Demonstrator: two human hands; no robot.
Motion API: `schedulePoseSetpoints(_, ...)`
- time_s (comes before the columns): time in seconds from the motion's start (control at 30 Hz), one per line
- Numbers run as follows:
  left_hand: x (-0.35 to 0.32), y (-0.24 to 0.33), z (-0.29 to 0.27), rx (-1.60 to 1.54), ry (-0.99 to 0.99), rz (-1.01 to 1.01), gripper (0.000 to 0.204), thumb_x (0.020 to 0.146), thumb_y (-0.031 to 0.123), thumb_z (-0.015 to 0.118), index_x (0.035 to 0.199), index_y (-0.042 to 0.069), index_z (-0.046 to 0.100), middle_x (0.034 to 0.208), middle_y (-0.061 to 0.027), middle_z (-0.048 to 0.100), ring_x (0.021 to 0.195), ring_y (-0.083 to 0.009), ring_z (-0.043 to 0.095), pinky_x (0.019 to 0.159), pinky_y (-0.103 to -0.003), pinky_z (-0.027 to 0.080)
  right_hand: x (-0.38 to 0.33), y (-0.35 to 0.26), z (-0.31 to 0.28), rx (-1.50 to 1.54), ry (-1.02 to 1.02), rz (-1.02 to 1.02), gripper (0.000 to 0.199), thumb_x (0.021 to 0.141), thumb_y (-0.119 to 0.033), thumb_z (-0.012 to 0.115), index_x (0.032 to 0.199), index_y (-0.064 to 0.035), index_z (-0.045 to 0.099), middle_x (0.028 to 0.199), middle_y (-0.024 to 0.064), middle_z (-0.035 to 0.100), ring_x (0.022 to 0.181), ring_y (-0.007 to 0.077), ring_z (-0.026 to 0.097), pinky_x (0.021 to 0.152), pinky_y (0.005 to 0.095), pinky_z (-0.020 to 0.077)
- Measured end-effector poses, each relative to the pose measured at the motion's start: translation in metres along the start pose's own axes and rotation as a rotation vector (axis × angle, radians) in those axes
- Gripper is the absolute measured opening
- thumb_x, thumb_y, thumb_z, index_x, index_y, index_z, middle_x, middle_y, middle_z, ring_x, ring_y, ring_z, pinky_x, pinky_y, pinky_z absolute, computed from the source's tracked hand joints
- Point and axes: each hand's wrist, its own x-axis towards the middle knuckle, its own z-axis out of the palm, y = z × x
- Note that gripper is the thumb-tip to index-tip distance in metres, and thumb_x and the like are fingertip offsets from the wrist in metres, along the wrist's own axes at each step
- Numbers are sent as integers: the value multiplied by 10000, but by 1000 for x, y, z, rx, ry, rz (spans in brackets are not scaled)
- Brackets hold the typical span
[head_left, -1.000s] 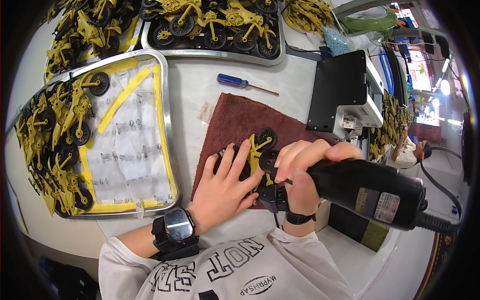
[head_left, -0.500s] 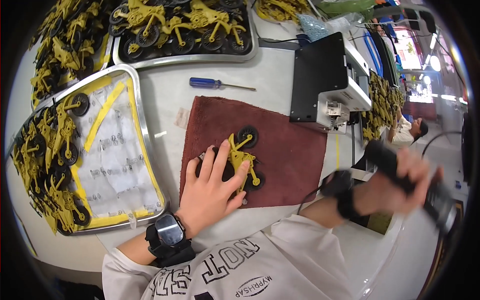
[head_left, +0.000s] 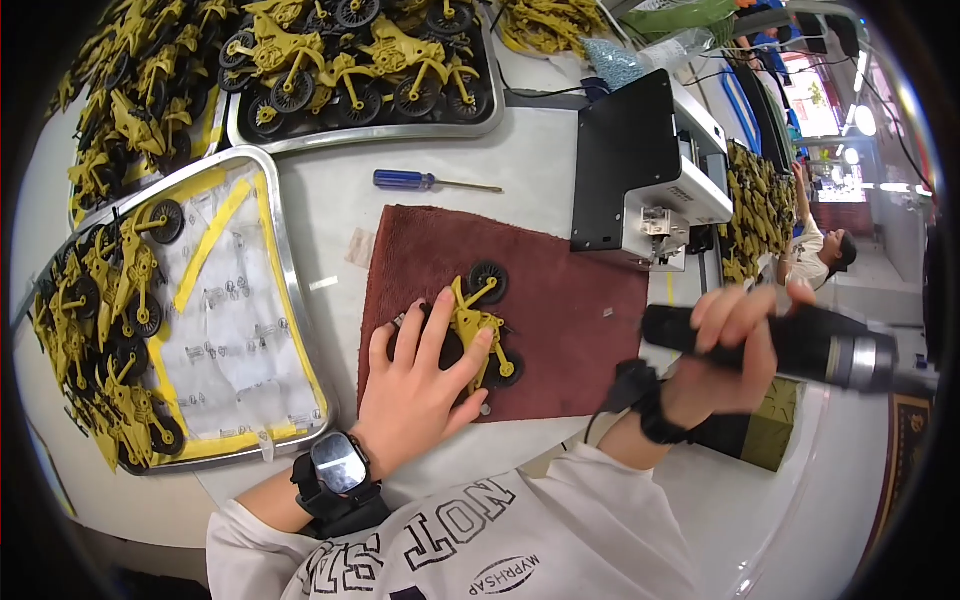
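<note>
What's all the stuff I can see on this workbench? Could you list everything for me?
toy motorcycle: one, yellow with black wheels, on the cloth under the left hand
cloth: one, dark red, middle of the table
electric screwdriver: one, black, held at the right, off the cloth
hand screwdriver: one, blue handle, above the cloth
metal trays: several, silver, left and top, holding many yellow toy motorcycles
machine: one, black and white, right of the cloth
another person: one, far right
watch: one, black, left wrist
left hand: flat on the toy
right hand: gripping the electric screwdriver
</note>
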Motion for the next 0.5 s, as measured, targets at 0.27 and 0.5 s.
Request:
schedulePoseSetpoints(0.27, -1, -3, 1, -27, 5, -6, 630, 769, 427, 730, 1349, 239, 574, 1529, -236, 306, 1285, -395, 378, 1017, -519, 285, -15, 34, 75, 130, -166, 124, 583, 836, 64, 670, 1322, -45, 366, 711, 61, 567, 578, 188, 579, 609, 343, 523)
schedulePoseSetpoints(0.5, -2, -4, 1, -39, 11, 9, 617, 780, 436, 718, 1349, 243, 575, 1525, -236, 318, 1286, -389, 383, 1018, -510, 289, -8, 47, 76, 140, -64, 273, 552, 789, 15, 603, 1279, 19, 349, 664, 73, 538, 530, 169, 547, 571, 356, 515)
